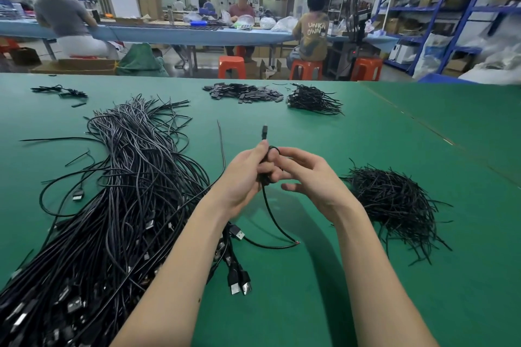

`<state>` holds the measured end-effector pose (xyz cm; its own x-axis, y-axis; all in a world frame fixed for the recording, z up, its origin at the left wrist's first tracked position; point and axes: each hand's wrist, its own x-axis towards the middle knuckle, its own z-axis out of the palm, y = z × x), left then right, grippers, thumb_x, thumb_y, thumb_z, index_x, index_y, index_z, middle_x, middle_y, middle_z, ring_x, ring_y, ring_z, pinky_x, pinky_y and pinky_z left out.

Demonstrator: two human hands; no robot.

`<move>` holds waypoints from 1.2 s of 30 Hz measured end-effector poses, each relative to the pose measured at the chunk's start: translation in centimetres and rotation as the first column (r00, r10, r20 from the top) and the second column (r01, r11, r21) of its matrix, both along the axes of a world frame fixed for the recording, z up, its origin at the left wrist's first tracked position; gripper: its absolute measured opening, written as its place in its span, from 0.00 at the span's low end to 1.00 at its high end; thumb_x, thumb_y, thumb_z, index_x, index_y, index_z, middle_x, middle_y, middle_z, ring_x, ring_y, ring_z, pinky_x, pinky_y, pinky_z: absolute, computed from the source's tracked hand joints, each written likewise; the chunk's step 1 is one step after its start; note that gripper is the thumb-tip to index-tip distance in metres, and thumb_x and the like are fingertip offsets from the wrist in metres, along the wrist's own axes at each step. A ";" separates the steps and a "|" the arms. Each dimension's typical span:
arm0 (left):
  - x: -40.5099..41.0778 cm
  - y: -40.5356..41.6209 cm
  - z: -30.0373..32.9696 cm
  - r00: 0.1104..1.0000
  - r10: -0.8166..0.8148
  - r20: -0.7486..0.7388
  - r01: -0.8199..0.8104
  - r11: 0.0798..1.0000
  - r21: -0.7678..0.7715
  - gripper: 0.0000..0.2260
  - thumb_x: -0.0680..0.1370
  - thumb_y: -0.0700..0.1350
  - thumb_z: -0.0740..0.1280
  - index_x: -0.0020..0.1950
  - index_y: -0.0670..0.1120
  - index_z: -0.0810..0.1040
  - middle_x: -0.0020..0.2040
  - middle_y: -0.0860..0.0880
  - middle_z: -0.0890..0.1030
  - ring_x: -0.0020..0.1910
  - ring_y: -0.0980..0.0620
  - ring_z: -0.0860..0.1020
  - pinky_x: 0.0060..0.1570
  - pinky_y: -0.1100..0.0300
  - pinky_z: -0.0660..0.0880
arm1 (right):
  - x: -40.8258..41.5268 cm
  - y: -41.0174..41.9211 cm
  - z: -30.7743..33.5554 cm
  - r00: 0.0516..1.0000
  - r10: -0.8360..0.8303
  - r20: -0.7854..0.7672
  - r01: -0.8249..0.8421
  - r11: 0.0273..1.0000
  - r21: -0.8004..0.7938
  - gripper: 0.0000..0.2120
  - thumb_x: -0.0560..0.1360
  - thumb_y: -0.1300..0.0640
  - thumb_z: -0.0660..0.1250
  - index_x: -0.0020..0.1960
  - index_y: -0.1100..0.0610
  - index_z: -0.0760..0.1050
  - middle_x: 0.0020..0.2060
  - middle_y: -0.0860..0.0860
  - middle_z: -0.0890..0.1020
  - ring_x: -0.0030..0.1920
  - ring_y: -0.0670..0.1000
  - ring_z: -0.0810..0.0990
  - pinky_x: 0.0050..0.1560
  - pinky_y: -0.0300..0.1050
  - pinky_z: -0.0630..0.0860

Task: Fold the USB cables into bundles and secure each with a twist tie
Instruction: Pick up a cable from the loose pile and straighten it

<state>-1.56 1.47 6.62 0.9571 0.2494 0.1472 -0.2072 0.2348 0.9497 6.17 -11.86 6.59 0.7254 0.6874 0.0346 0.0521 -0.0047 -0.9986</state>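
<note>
Cable (266, 177) is gripped in the left hand (248, 177), folds pinched by right hand (307, 175) fingers; its tail hangs below. Folds should be kept tight, then a tie (394, 200) fetched rightward.

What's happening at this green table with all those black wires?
A person is bundling USB cables. The left hand grips one folded cable, a plug sticking up above the grip, while the right hand works at the loop with its fingertips; the cable's tail hangs down to the green table. A big heap of loose cables lies to the left, a pile of twist ties to the right, and finished bundles farther back.
</note>
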 end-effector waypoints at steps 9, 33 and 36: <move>0.4 -0.5 -0.2 0.943 0.332 0.019 -0.323 0.903 0.284 0.19 0.86 0.51 0.53 0.38 0.45 0.68 0.35 0.43 0.70 0.33 0.52 0.75 0.42 0.60 0.72 | -0.8 1.2 0.8 0.827 -0.325 0.459 0.331 0.941 0.071 0.04 0.74 0.56 0.75 0.43 0.48 0.84 0.37 0.40 0.85 0.34 0.50 0.83 0.34 0.47 0.81; -0.2 -1.1 0.6 0.989 0.139 0.046 -0.144 0.856 0.497 0.15 0.87 0.46 0.50 0.47 0.44 0.71 0.24 0.59 0.73 0.44 0.48 0.76 0.57 0.51 0.74 | -0.2 0.3 1.0 0.890 -0.353 0.289 0.326 0.935 0.139 0.03 0.77 0.61 0.72 0.47 0.55 0.81 0.37 0.53 0.85 0.34 0.50 0.85 0.40 0.53 0.84; -0.1 -1.2 0.8 0.989 0.145 0.031 -0.143 0.870 0.473 0.15 0.87 0.44 0.50 0.46 0.44 0.71 0.24 0.58 0.73 0.43 0.49 0.77 0.54 0.56 0.74 | 0.0 0.1 0.7 0.849 -0.350 0.396 0.331 0.936 0.119 0.02 0.77 0.60 0.71 0.47 0.54 0.81 0.36 0.52 0.85 0.33 0.49 0.85 0.41 0.54 0.85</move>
<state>-1.70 0.24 7.39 0.9171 0.2865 0.2772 -0.1988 -0.2740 0.9410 6.18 -11.78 7.32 0.8286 0.3906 0.4010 0.4548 -0.0522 -0.8890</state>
